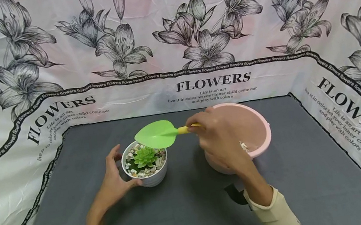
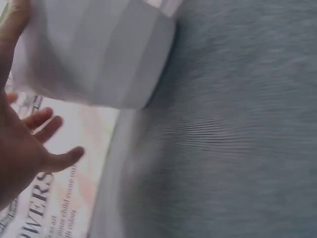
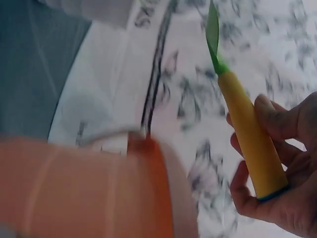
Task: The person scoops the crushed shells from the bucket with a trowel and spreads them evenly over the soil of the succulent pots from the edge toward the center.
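A small green succulent (image 1: 145, 156) grows among pale pebbles in a white ribbed pot (image 1: 155, 178). My left hand (image 1: 118, 181) holds this pot from the left, thumb at its lower front and fingers by the far-left rim. In the left wrist view the other fingers (image 2: 48, 130) spread beyond the pot wall. My right hand (image 1: 214, 134) grips the yellow handle (image 3: 250, 136) of a toy trowel (image 1: 157, 134). The trowel's light green blade points left, over the pot's back-right rim in the head view; no soil shows on it.
Right of the pot stands a pink bucket (image 1: 257, 128), partly behind my right hand and forearm, with some whitish bits (image 1: 244, 146) inside. Grey cloth (image 1: 189, 213) covers the table. A flower-printed sheet (image 1: 145, 94) rises behind and along both sides.
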`<state>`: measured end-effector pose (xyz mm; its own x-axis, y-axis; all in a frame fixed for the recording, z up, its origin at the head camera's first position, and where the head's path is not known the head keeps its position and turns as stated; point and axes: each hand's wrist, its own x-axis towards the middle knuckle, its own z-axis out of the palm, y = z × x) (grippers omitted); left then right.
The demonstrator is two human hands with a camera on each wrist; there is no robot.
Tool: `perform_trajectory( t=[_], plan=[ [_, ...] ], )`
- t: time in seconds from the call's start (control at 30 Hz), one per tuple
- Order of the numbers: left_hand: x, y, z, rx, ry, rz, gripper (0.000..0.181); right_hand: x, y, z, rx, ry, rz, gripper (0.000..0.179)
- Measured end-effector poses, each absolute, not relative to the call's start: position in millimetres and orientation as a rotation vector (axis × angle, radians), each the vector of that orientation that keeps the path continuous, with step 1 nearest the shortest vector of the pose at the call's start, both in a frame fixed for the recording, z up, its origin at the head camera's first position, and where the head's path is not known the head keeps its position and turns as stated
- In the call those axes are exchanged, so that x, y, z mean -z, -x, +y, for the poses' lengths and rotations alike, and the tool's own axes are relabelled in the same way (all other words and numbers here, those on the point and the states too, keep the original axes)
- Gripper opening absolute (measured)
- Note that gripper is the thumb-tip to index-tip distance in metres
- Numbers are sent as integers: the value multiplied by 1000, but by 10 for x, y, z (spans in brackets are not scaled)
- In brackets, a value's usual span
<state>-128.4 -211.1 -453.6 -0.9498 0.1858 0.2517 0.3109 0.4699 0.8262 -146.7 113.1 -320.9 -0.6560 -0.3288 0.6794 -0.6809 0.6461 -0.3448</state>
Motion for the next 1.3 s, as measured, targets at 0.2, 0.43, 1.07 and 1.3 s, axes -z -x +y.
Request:
perform_trajectory(
  t=[0.2, 0.43, 1.07, 1.3],
  plan=[
    [4342, 1382, -2096, 1367, 646, -2537, 137, 3148, 1495, 1620, -885, -621, -2305, 14],
    [4173, 1462, -1838, 1211, 723, -2522, 116, 3148, 1499, 2058, -882, -458, -2303, 14],
    [3927, 1647, -756, 1047, 919, -2497, 81, 3189, 1521, 2540, -412, -414, -2492, 11],
    [3946, 1640, -403, 1007, 889, -2593, 81, 3275, 1622, 2447, -113, -412, -2520, 11]
  ],
)
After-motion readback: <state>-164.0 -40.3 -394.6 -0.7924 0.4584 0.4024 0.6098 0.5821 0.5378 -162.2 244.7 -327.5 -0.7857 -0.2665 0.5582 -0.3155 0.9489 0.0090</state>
